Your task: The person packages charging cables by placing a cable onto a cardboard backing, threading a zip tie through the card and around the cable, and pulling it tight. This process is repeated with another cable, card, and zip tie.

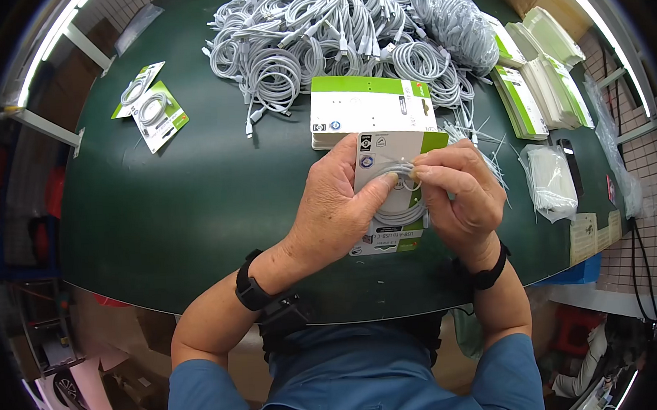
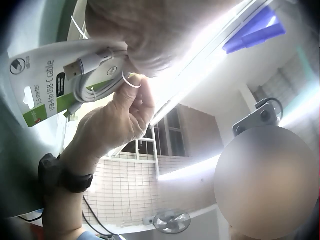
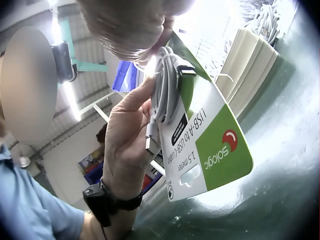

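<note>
My left hand (image 1: 334,201) holds a white and green packaging card (image 1: 357,242) printed "USB-A to USB-C", its thumb pressing a coiled white USB cable (image 1: 400,217) against the card's face. With thumb and forefinger, my right hand (image 1: 465,190) pinches a thin white tie (image 1: 414,188) at the upper part of the coil. That tie (image 2: 131,85) curves in a loop by the fingertips in the left wrist view. A USB plug (image 3: 186,70) sticks out from the coil over the card in the right wrist view. The left fingers behind the card are hidden in the head view.
Just beyond the hands lies a stack of cards (image 1: 368,103), with a big heap of coiled cables (image 1: 319,27) behind it. Loose ties (image 1: 481,145) lie to the right, near more card stacks (image 1: 520,106) and a plastic-wrapped bundle (image 1: 550,182). Two cards with cables (image 1: 162,128) are at left.
</note>
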A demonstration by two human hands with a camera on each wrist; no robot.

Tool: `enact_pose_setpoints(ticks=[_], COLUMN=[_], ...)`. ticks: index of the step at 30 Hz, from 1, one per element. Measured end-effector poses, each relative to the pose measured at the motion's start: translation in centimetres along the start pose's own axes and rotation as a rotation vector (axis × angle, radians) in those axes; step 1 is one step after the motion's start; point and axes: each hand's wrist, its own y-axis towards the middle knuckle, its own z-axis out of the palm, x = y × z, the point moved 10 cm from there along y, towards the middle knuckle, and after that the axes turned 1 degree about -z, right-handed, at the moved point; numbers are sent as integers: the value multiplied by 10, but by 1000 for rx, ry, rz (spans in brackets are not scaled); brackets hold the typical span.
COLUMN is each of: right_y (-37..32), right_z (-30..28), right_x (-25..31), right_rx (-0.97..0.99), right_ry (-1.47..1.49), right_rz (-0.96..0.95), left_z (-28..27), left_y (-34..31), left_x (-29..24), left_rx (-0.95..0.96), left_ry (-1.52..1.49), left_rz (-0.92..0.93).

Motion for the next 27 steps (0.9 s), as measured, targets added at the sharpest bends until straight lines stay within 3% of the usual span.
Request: enact_pose_setpoints(ticks=[16, 23, 27], right_y=[9, 12, 9], right_z=[6, 6, -13], right_x=[2, -8, -27], right_rx=[104, 192, 63], right_ry=[-90, 4, 142], right_rz=[-12, 105, 258], left_z=[-2, 1, 1], left_y=[-1, -2, 2], left_x=[0, -2, 0], left_rx=[-16, 0, 35], left_ry=[150, 90, 28], left_rz=[90, 65, 7])
